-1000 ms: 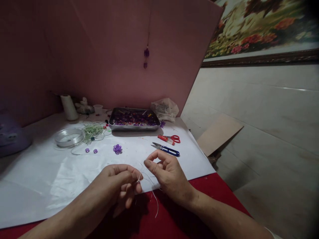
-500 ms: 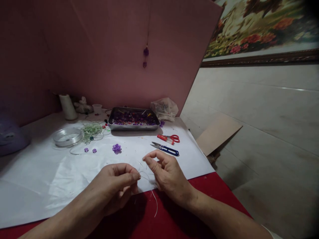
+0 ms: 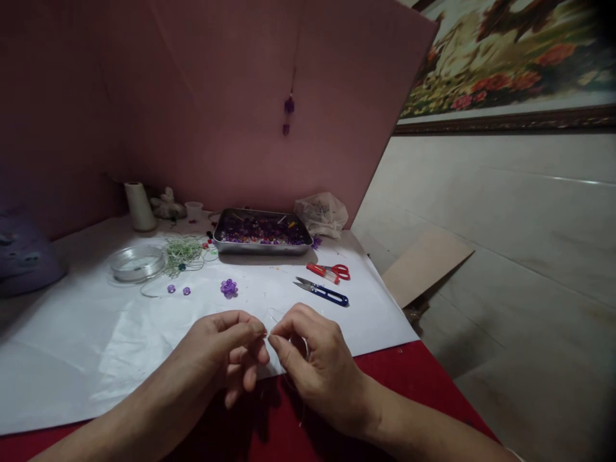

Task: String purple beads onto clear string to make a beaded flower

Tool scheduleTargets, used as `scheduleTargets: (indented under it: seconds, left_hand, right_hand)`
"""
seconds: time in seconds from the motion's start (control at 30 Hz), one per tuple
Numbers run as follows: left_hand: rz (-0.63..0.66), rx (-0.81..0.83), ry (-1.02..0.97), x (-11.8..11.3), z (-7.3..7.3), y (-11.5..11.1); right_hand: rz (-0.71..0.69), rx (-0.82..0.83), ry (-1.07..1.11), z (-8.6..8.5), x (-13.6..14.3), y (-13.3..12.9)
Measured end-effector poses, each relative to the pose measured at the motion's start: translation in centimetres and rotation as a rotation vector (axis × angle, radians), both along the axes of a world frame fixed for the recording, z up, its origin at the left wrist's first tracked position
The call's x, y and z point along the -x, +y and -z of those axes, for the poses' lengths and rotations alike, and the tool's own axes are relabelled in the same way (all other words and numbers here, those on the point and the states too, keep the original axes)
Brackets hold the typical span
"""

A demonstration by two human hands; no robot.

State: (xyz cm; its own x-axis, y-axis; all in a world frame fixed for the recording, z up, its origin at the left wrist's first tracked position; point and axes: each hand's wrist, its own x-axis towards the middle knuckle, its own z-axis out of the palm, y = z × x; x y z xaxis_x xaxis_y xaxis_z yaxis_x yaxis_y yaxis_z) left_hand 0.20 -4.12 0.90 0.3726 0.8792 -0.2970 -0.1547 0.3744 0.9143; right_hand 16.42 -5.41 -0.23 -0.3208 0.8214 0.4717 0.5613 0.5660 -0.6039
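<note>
My left hand (image 3: pixel 224 346) is closed in a pinch, thumb against forefinger, on a thin pale thread. Its other fingers hang loosely curled. Almost touching it, my right hand (image 3: pixel 322 366) also pinches the thread (image 3: pixel 273 312), whose fine loop shows above the fingertips and whose tail hangs below the right hand. Whatever lies right between the two pinches is too small to make out. Beyond the hands, a purple bead flower (image 3: pixel 229 288) lies on white paper (image 3: pixel 144 340), with two loose purple beads (image 3: pixel 187 291) to its left.
Blue thread snips (image 3: pixel 332 296) and red-handled scissors (image 3: pixel 341 271) lie beyond my right hand. Farther back stands a metal tray (image 3: pixel 264 249) of beads. Left are a clear line spool (image 3: pixel 137 263), tangled green thread (image 3: pixel 183 253) and a thread cone (image 3: pixel 139 206). A beaded strand (image 3: pixel 289 106) hangs behind.
My right hand has moved left and down, bringing its fingertips up to the left hand's pinch. The lower fingers of my left hand have loosened. The view has shifted slightly.
</note>
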Motion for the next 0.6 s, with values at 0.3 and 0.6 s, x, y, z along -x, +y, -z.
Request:
scheduleTargets:
  seconds: [0.3,0.6]
  left_hand:
    - [0.008,-0.029,-0.019,0.06,0.66,0.35]
    - [-0.023,-0.017,-0.011,-0.16,0.10,0.09]
  right_hand:
    - [-0.022,-0.019,-0.004,0.09,0.02,-0.08]
    - [-0.035,0.002,0.007,-0.01,0.04,-0.13]
